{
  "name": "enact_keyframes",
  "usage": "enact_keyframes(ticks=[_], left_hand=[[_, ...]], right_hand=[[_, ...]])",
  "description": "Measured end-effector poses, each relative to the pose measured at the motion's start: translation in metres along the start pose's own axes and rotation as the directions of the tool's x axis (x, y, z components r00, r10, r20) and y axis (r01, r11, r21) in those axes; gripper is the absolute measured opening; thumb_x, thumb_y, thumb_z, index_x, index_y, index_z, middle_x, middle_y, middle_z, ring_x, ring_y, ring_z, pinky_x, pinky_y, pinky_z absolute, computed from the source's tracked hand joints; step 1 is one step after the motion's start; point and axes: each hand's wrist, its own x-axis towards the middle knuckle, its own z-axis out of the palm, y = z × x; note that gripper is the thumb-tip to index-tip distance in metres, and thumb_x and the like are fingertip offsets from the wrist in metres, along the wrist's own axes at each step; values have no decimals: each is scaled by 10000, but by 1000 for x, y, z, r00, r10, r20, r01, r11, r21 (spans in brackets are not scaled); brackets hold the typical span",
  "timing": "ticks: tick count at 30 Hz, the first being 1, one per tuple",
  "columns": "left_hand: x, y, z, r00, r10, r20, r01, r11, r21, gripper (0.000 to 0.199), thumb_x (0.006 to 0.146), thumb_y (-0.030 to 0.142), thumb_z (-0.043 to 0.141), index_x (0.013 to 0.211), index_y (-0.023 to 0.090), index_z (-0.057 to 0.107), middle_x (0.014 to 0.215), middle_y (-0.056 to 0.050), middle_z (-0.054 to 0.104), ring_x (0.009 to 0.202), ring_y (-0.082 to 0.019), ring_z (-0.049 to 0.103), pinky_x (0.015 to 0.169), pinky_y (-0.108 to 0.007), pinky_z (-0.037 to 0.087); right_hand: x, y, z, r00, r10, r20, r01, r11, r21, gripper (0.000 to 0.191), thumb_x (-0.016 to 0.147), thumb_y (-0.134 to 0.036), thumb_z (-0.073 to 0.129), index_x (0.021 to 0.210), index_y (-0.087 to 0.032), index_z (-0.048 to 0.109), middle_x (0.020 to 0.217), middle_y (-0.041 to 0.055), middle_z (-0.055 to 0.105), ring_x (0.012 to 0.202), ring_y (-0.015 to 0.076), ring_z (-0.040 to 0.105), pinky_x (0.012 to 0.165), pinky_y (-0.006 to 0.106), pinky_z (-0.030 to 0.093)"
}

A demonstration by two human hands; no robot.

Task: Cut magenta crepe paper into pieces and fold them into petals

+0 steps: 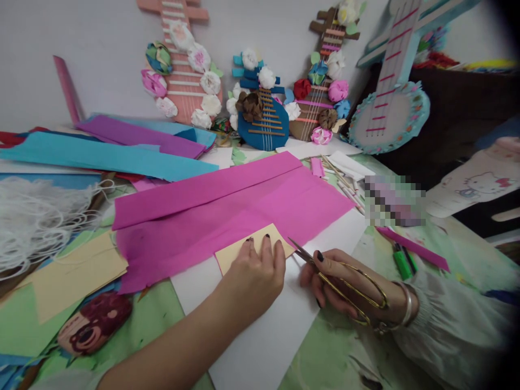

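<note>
Left hand (258, 279): fingers laid over cream card (231, 255), thumb hidden, grip cannot be told | Right hand (335, 265): closed round gold-handled scissors (305, 255), tips just beside card's right end | Card: over near edge of magenta paper (227, 216), white sheet (268, 341) beneath, on counter (158, 325)

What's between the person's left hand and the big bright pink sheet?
A pale yellow card: in the head view, the left hand rests on it, and its far part overlaps the bright pink sheet.
</note>
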Motion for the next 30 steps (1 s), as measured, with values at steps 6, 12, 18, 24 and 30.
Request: enact_keyframes(ticks=[6, 12, 18, 24, 30], left_hand=[[0, 1, 0, 999, -32, 24, 32, 999, -29, 395, 811, 113, 462, 1171, -4, 576, 1103, -296, 616, 836, -327, 683, 749, -454, 532], [12, 2, -9, 980, -114, 160, 134, 984, -121, 428, 715, 95, 521, 1127, -4, 581, 991, -240, 649, 798, -277, 655, 723, -411, 532], [25, 6, -13, 963, -155, 222, 172, 983, -60, 312, 741, 25, 470, 1020, 5, 608, 735, -136, 619, 614, -205, 611, 564, -322, 504], [25, 13, -7, 977, -154, 147, 147, 987, 57, 338, 781, 3, 425, 1068, -27, 600, 770, -176, 652, 588, -211, 642, 545, -335, 510], [22, 20, -3, 983, -172, 72, 164, 981, 103, 374, 776, 33, 441, 1105, -25, 609, 978, -275, 665, 681, -272, 691, 647, -423, 545]], right_hand=[[1, 1, 1, 1000, 17, 2, -17, 1000, 15, 512, 788, -603, 499, 810, -103, 603, 550, 12, 585, 273, 25, 373, 274, 146, 231], [-1, 2, 2, 999, -32, 5, 32, 998, 58, 520, 820, -601, 461, 830, -101, 600, 570, 15, 590, 275, 21, 375, 274, 142, 231], [-2, 3, 1, 996, -70, 46, 65, 993, 103, 524, 841, -595, 435, 808, -98, 600, 560, 15, 585, 273, 23, 385, 273, 141, 232], [-2, 4, -2, 998, -62, 21, 61, 997, 41, 515, 823, -589, 466, 828, -97, 620, 577, 27, 612, 275, 36, 419, 268, 140, 254], [-3, 1, -1, 999, -14, -36, 12, 998, -55, 521, 819, -591, 481, 845, -94, 634, 633, 49, 643, 284, 35, 433, 275, 141, 263]])
